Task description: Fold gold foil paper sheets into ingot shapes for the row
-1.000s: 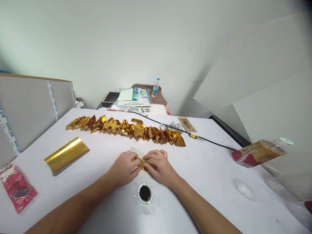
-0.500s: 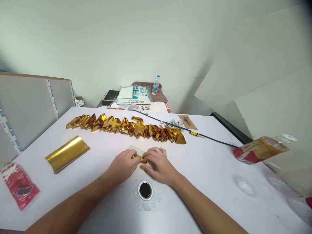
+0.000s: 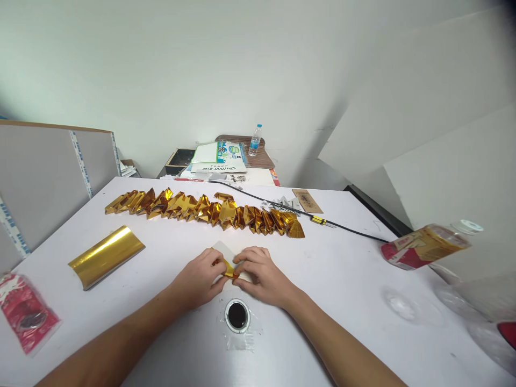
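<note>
A small sheet of gold foil paper (image 3: 229, 269), partly folded with a pale side showing, lies between my hands at the middle of the white table (image 3: 322, 322). My left hand (image 3: 202, 277) pinches its left edge with curled fingers. From the other side, the fingers and thumb of my right hand (image 3: 258, 271) close on its right edge. Both hands cover parts of the paper. Just below them sits a small round tin (image 3: 237, 316) with dark contents, on a clear plastic wrapper. Beyond my hands runs a long row of folded gold paper pieces (image 3: 193, 208).
A curved stack of gold paper (image 3: 107, 258) and a red packet (image 3: 28, 314) lie left. A black cable (image 3: 350, 230) crosses the back near a yellow-handled tool (image 3: 318, 220) and brown card (image 3: 307, 201). At right stand a drink bottle (image 3: 425, 244) and clear plastic containers (image 3: 459, 301).
The paper has turned between my fingers, and more of its gold face shows. My left hand has shifted slightly left and down. The whole view has moved a little.
</note>
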`<state>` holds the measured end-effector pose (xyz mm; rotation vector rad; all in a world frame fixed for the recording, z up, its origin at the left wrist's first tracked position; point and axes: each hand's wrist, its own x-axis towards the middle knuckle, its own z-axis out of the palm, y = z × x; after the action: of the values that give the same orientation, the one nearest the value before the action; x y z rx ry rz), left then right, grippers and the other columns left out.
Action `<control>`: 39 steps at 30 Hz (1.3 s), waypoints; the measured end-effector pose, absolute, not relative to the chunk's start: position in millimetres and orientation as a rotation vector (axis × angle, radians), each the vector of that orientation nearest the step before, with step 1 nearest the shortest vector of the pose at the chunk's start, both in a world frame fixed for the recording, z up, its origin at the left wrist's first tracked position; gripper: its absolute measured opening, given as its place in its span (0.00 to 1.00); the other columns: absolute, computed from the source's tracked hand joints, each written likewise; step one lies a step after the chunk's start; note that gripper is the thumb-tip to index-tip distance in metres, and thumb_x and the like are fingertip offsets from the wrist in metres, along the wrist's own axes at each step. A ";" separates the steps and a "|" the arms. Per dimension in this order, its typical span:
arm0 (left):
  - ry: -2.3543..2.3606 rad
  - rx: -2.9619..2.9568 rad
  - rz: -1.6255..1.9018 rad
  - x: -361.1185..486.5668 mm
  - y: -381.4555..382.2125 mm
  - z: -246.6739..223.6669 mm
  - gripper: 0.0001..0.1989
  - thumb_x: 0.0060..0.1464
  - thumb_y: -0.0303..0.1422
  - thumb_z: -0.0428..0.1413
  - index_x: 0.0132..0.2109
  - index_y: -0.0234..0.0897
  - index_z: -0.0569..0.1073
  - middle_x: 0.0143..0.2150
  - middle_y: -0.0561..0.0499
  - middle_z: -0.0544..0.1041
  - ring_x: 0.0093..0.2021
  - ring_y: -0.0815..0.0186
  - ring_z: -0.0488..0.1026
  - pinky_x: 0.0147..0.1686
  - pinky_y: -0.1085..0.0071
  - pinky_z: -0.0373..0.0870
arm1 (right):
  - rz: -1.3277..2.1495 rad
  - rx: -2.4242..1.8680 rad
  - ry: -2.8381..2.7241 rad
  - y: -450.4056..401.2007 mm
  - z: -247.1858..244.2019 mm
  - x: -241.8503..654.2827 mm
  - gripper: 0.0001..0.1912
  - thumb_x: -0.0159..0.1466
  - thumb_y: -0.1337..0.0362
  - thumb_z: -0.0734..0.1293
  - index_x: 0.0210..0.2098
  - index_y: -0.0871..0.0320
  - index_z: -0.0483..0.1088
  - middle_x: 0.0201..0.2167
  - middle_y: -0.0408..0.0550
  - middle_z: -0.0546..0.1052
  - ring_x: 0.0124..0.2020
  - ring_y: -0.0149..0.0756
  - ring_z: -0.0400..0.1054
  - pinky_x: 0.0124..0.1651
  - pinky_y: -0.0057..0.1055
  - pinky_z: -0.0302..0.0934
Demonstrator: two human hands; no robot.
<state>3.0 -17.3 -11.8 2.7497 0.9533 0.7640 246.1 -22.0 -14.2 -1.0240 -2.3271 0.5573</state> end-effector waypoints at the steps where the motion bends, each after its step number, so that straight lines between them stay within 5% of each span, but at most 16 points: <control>1: 0.939 2.751 0.754 3.2 -17.2 -11.7 0.04 0.61 0.26 0.59 0.42 0.38 0.73 0.42 0.48 0.74 0.44 0.59 0.71 0.43 0.64 0.72 | 0.554 -1.020 -2.326 -22.2 -14.1 245.9 0.04 0.67 0.60 0.74 0.40 0.52 0.77 0.50 0.49 0.78 0.56 0.45 0.68 0.60 0.48 0.54; 9: 1.001 2.596 0.787 5.0 -18.8 -10.0 0.07 0.63 0.26 0.57 0.35 0.38 0.70 0.38 0.50 0.74 0.41 0.61 0.70 0.43 0.64 0.71 | 0.507 -1.080 -2.299 -23.9 -15.5 241.9 0.06 0.70 0.61 0.70 0.36 0.55 0.74 0.50 0.49 0.78 0.56 0.44 0.67 0.61 0.47 0.54; 15: 1.100 2.389 0.956 11.2 -18.6 -14.9 0.08 0.57 0.24 0.60 0.32 0.37 0.71 0.47 0.47 0.74 0.51 0.59 0.72 0.53 0.59 0.72 | 0.484 -1.283 -2.199 -26.2 -20.6 230.0 0.09 0.70 0.60 0.68 0.34 0.55 0.72 0.52 0.52 0.76 0.57 0.47 0.64 0.59 0.51 0.54; 24: 1.190 2.360 0.985 14.6 -16.7 -23.8 0.11 0.56 0.24 0.60 0.29 0.37 0.67 0.46 0.47 0.73 0.49 0.59 0.72 0.51 0.59 0.72 | 0.426 -1.425 -2.104 -27.2 -23.7 222.7 0.13 0.67 0.59 0.71 0.27 0.56 0.72 0.51 0.53 0.76 0.58 0.50 0.62 0.59 0.54 0.52; 29: 1.178 2.426 0.971 15.4 -15.5 -21.7 0.11 0.53 0.22 0.60 0.31 0.37 0.65 0.46 0.47 0.74 0.47 0.59 0.71 0.48 0.60 0.72 | 0.372 -1.424 -2.132 -26.6 -23.9 222.1 0.12 0.66 0.61 0.71 0.27 0.57 0.71 0.51 0.52 0.76 0.57 0.49 0.63 0.58 0.51 0.53; 39: 0.884 2.667 0.761 2.6 -17.0 -9.1 0.07 0.65 0.24 0.54 0.44 0.38 0.76 0.43 0.47 0.77 0.47 0.60 0.72 0.50 0.62 0.73 | 0.376 -1.438 -2.151 -25.9 -26.1 222.4 0.12 0.67 0.60 0.71 0.28 0.56 0.71 0.52 0.53 0.75 0.57 0.49 0.63 0.58 0.51 0.54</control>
<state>2.6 -17.0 -9.1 2.6668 0.8843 0.7611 222.4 -25.9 -26.1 -1.4378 -2.1507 0.3756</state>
